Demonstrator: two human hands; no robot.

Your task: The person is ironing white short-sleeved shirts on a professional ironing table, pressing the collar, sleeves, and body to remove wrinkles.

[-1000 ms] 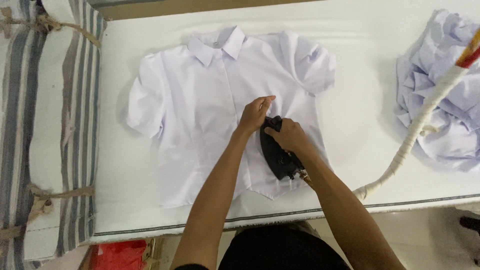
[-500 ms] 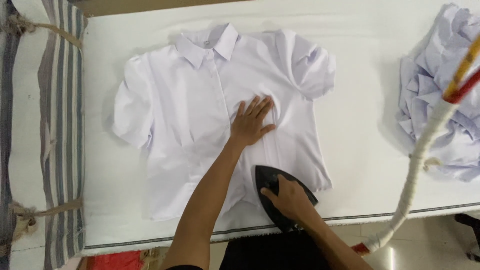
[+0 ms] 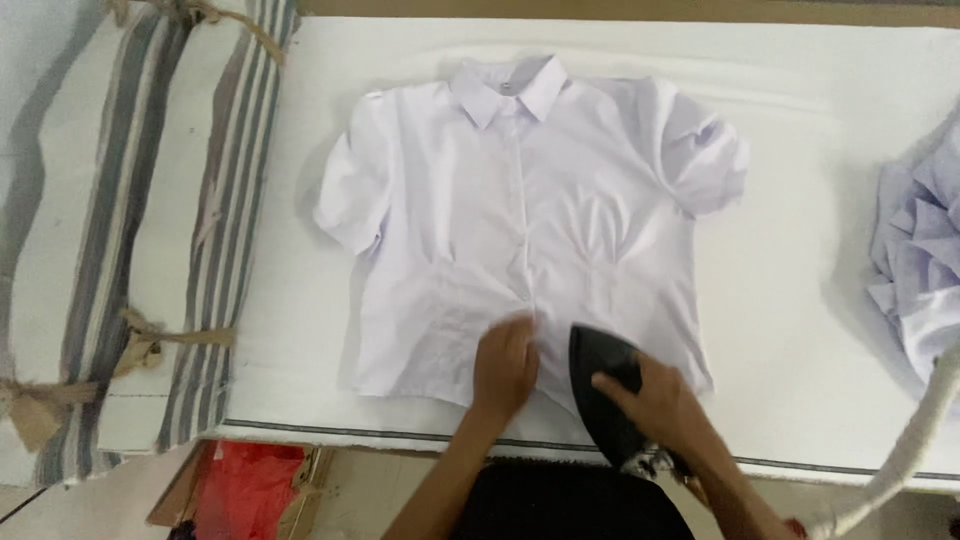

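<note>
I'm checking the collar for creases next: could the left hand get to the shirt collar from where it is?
Probably yes: the left hand lies flat on the shirt's hem, and only bare fabric lies between it and the collar.

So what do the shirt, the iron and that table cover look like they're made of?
The white shirt looks like thin woven cloth, matte, with soft creases and stitched darts. The iron under the right hand seems to have a dark shell, perhaps plastic; its soleplate is hidden. The table cover looks like padded white fabric, slightly wrinkled. The left hand presses the hem.

Smooth cloth shirt (image 3: 520, 230); glossy black iron (image 3: 605, 385)
</note>
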